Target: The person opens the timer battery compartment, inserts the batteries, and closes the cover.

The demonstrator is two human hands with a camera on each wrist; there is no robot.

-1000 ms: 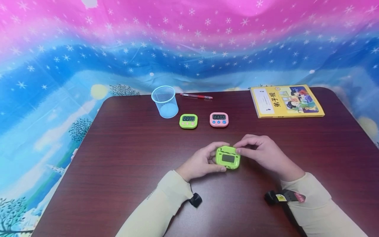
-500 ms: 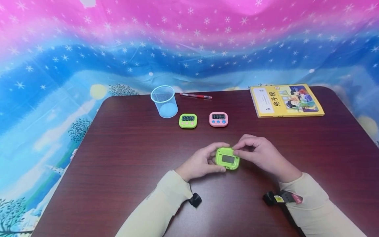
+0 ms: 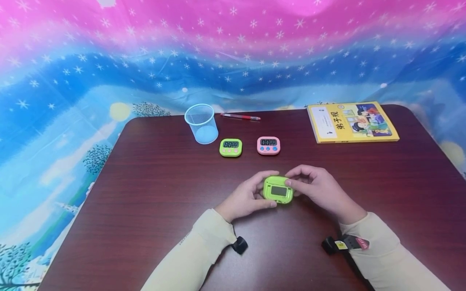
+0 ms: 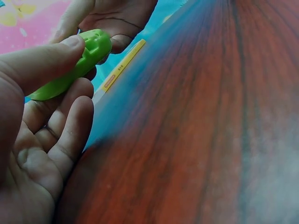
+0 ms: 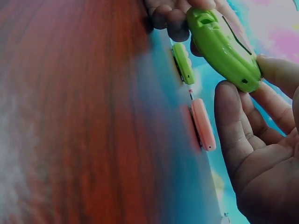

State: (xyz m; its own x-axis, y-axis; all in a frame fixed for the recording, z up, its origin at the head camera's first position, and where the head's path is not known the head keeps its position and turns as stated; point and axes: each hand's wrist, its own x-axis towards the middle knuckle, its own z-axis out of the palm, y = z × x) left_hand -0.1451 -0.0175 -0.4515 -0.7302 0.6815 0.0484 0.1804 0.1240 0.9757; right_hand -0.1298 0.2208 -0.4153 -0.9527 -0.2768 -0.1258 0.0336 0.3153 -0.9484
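Above the table a green digital timer is held with its back turned up, a dark rectangular panel showing. My left hand grips its left side, thumb along the lower edge and fingers round the top and behind. At the upper right corner, my right hand pinches the timer with the thumb on its back and fingers behind. A battery cover strip spans the top of the back. The right wrist view shows the timer edge-on between both hands. Its display side is hidden.
A second green timer and a pink timer lie beyond the hands. Behind them are a blue mesh pen holder and a red pen. A yellow book lies at the back right of the dark wooden table.
One second ago the battery slot on the timer's back stood uncovered; a green cover now lies over it. The timer has risen slightly, and the right thumb has shifted onto its back.
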